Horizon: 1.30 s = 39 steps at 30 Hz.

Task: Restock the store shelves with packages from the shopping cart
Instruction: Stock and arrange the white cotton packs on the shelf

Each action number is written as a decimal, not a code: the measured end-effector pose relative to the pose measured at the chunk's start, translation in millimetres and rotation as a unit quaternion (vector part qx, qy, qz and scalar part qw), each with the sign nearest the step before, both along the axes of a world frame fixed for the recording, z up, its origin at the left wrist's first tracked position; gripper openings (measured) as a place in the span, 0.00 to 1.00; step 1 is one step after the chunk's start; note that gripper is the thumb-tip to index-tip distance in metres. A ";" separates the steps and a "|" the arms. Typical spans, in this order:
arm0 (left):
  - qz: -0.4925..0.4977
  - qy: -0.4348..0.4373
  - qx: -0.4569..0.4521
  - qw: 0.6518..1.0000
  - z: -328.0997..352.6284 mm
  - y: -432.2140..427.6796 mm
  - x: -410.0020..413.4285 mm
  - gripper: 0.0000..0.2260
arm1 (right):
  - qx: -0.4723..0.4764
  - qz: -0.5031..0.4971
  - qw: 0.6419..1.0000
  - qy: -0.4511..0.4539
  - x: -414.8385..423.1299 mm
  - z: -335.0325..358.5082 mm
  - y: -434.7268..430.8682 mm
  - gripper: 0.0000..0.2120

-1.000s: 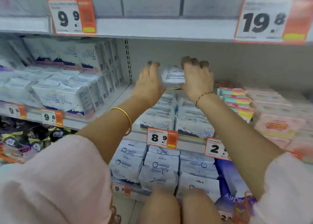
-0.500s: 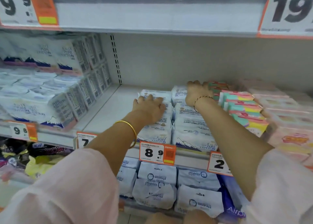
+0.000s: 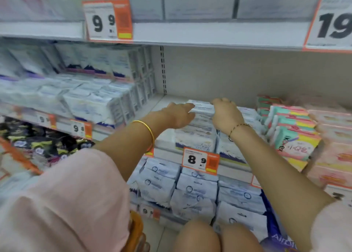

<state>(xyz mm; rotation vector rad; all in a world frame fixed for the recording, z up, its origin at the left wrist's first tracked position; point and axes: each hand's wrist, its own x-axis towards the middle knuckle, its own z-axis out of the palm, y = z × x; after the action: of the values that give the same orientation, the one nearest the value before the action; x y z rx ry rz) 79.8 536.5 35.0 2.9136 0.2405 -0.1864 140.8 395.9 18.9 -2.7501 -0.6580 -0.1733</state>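
Observation:
A white package (image 3: 202, 106) lies on top of the left stack of white packages (image 3: 194, 137) on the middle shelf (image 3: 165, 143), above the 8.9 price tag (image 3: 200, 161). My left hand (image 3: 179, 115) pinches its left edge between fingers and thumb. At the package's right edge is my right hand (image 3: 225, 114), its fingers curled over the far side. A second stack of white packages (image 3: 231, 150) sits under my right forearm.
Colourful boxes (image 3: 293, 133) and pink packs (image 3: 333, 137) fill the shelf to the right. More white packs (image 3: 91, 103) are stacked on the left bay. The shelf below holds white pouches (image 3: 194, 190). Bare shelf floor lies left of the stacks. An orange handle (image 3: 136, 230) shows at the bottom.
One second ago both hands held a package up in the air; half a second ago they rested apart on two stacks. Now they meet at the top package of the left stack.

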 end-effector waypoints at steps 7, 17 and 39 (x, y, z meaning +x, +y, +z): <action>0.081 0.095 0.021 0.992 39.3 50.8 -155.4 0.23 | 0.101 0.259 0.957 0.085 -139.6 -13.4 62.4 0.22; 0.236 0.283 0.081 0.926 40.4 79.2 -308.4 0.38 | 0.062 0.393 0.906 0.142 -249.4 -14.8 94.7 0.18; 0.177 0.069 0.067 0.980 45.6 46.7 -315.7 0.37 | 0.301 0.368 0.803 0.360 -256.9 -8.2 88.2 0.21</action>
<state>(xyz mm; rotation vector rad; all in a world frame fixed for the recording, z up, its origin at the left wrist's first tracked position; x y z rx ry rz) -235.9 583.2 80.6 2.9267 0.8141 -0.3230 -116.1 484.1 10.7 -1.5861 -1.1125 0.6824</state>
